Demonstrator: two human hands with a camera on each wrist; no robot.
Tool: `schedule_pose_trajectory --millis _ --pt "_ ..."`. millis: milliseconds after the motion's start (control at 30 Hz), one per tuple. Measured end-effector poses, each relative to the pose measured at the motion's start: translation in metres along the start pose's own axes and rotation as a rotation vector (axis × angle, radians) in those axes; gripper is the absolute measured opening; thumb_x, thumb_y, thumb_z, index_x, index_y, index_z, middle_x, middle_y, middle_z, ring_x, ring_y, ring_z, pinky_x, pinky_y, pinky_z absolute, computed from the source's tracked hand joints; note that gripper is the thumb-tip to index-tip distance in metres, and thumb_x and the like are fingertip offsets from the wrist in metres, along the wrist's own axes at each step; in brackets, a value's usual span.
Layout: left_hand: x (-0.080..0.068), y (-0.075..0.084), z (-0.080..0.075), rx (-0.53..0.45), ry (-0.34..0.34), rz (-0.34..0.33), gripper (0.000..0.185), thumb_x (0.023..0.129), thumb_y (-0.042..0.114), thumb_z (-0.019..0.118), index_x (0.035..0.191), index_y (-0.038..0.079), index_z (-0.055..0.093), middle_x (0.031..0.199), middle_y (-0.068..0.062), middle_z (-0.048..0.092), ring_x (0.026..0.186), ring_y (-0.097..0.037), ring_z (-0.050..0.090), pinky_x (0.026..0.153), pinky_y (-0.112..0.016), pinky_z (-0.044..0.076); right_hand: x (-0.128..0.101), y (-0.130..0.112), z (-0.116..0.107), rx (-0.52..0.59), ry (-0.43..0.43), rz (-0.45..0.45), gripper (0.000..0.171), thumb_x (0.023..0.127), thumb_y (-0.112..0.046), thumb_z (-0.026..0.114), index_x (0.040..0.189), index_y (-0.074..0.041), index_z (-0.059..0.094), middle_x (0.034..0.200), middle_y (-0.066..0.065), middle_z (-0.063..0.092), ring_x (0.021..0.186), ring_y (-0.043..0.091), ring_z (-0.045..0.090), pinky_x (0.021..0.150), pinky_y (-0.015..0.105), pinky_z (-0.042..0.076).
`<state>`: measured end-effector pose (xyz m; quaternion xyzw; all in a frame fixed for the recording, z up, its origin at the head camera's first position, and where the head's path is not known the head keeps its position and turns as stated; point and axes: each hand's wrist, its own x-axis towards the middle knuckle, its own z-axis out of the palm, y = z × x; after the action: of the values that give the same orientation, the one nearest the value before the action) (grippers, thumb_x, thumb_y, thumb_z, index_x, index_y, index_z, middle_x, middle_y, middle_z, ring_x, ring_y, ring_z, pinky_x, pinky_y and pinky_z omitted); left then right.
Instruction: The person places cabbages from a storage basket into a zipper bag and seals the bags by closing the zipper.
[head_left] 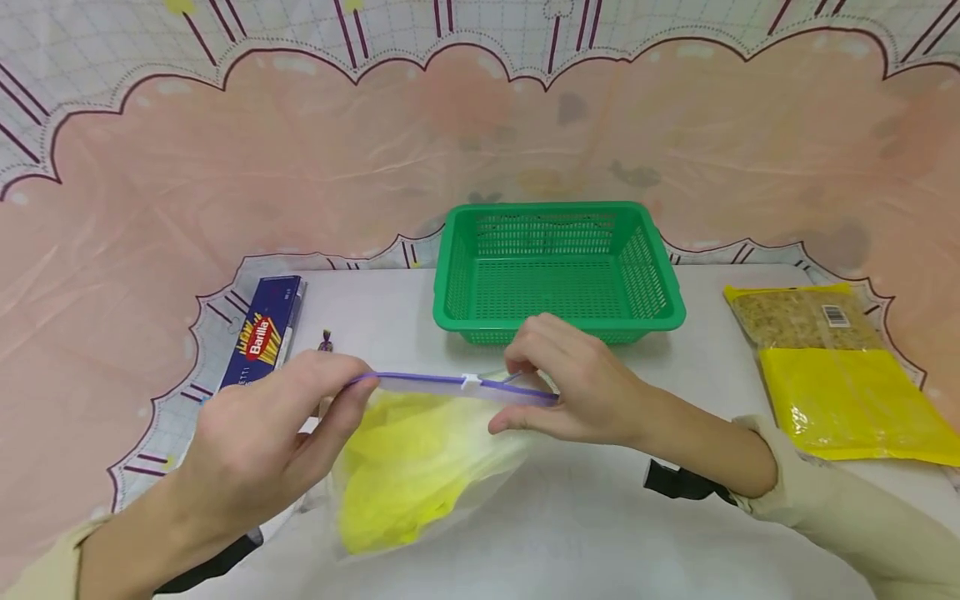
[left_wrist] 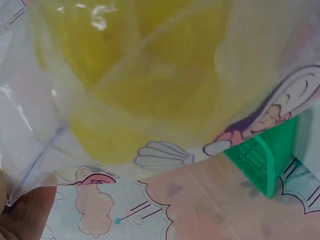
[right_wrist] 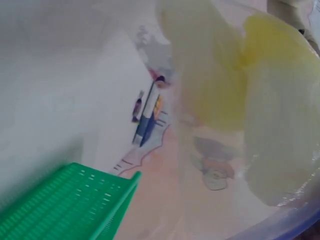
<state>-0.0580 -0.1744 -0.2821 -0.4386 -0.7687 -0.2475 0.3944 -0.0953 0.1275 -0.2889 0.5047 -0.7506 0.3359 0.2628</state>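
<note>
A see-through slider zip bag (head_left: 438, 467) with soft yellow contents hangs in front of me, its purple zip (head_left: 420, 379) stretched between both hands. My left hand (head_left: 273, 425) pinches the zip's left end between thumb and forefinger. At the other end my right hand (head_left: 577, 383) grips the zip, thumb below and fingers over the top. The white slider (head_left: 470, 382) sits near the middle of the zip; to its right the bag's mouth gapes. In the left wrist view the bag (left_wrist: 150, 100) shows printed drawings, a shell among them. What the yellow contents are is hard to tell.
Behind the hands stands a green plastic basket (head_left: 558, 287). A blue Barilla spaghetti box (head_left: 262, 329) lies at the left, with a small wrapped candy (head_left: 326, 341) beside it. On the right lies a yellow packet (head_left: 843, 375) with a clear window. A patterned cloth (head_left: 480, 142) hangs behind the white table.
</note>
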Motion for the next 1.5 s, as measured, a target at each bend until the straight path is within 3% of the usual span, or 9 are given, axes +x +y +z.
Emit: schedule_pose_trajectory --millis 167,300,467,667,867,1000,1233,1367,1500 --pt "-0.003 -0.008 0.003 -0.016 0.074 0.023 0.019 0.081 0.013 0.078 0.095 0.003 0.069 0.082 0.001 0.068 0.066 -0.007 0.068 0.058 -0.021 0.056 -0.006 0.004 0.002 0.002 0.067 -0.017 0.048 0.084 -0.054 0.066 0.079 -0.008 0.054 0.078 -0.001 0.051 0.074 0.010 0.045 0.064 0.017 0.035" --pt "0.008 -0.002 0.000 -0.020 0.050 0.014 0.017 0.085 0.015 0.074 0.095 0.002 0.069 0.081 -0.001 0.068 0.064 -0.008 0.067 0.058 -0.019 0.055 -0.007 0.004 0.004 -0.015 0.048 -0.009 0.039 0.090 -0.044 0.064 0.077 -0.008 0.054 0.078 -0.001 0.051 0.074 0.010 0.048 0.063 0.016 0.039" --pt "0.034 0.011 -0.002 -0.018 0.081 0.001 0.025 0.096 0.020 0.062 0.087 -0.003 0.065 0.073 -0.004 0.064 0.058 -0.010 0.063 0.053 -0.018 0.054 -0.007 0.003 0.007 -0.187 0.029 -0.116 0.037 0.098 -0.035 0.056 0.074 -0.008 0.051 0.070 0.000 0.051 0.066 0.011 0.049 0.058 0.016 0.044" --pt "0.044 0.016 -0.003 -0.018 0.098 -0.028 0.034 0.099 0.024 0.056 0.083 -0.005 0.063 0.069 -0.006 0.062 0.054 -0.011 0.062 0.050 -0.015 0.052 -0.006 0.006 0.010 -0.374 0.063 -0.279 0.041 0.103 -0.033 0.046 0.068 -0.011 0.042 0.055 -0.004 0.039 0.050 0.007 0.034 0.041 0.016 0.026" --pt "0.040 0.018 -0.002 -0.036 0.107 -0.011 0.033 0.099 0.023 0.057 0.083 -0.005 0.063 0.068 -0.005 0.060 0.052 -0.010 0.059 0.048 -0.015 0.050 -0.006 0.009 0.007 -0.214 0.031 -0.220 0.039 0.098 -0.043 0.052 0.074 -0.013 0.050 0.056 -0.006 0.042 0.051 0.004 0.036 0.042 0.015 0.028" --pt "0.039 0.018 -0.001 -0.045 0.135 0.011 0.032 0.098 0.022 0.058 0.082 -0.005 0.062 0.067 -0.006 0.059 0.051 -0.010 0.056 0.047 -0.015 0.049 -0.002 0.006 0.007 -0.169 0.106 -0.212 0.040 0.089 -0.049 0.065 0.081 -0.011 0.058 0.061 -0.005 0.050 0.053 0.006 0.041 0.045 0.015 0.031" --pt "0.041 0.018 0.003 -0.082 0.127 0.004 0.031 0.098 0.021 0.059 0.084 -0.006 0.062 0.069 -0.008 0.060 0.058 -0.010 0.059 0.056 -0.014 0.054 0.019 -0.008 0.016 -0.081 0.116 -0.096 0.048 0.091 -0.049 0.061 0.107 -0.004 0.062 0.095 0.005 0.065 0.089 0.017 0.059 0.077 0.023 0.051" --pt "0.040 0.019 0.006 -0.077 0.107 0.004 0.032 0.099 0.022 0.056 0.085 -0.006 0.060 0.070 -0.007 0.058 0.059 -0.010 0.054 0.055 -0.013 0.052 0.028 -0.012 0.022 -0.093 0.089 -0.135 0.032 0.099 -0.036 0.053 0.098 -0.006 0.063 0.080 -0.001 0.063 0.070 0.010 0.054 0.063 0.017 0.047" --pt "0.027 0.015 0.009 -0.027 0.092 0.009 0.030 0.100 0.024 0.055 0.088 -0.003 0.060 0.069 -0.004 0.054 0.055 -0.008 0.046 0.047 -0.014 0.045 0.026 -0.011 0.028 -0.256 0.088 -0.187 0.036 0.104 -0.035 0.041 0.088 -0.009 0.060 0.068 -0.005 0.058 0.056 0.005 0.050 0.047 0.014 0.041"
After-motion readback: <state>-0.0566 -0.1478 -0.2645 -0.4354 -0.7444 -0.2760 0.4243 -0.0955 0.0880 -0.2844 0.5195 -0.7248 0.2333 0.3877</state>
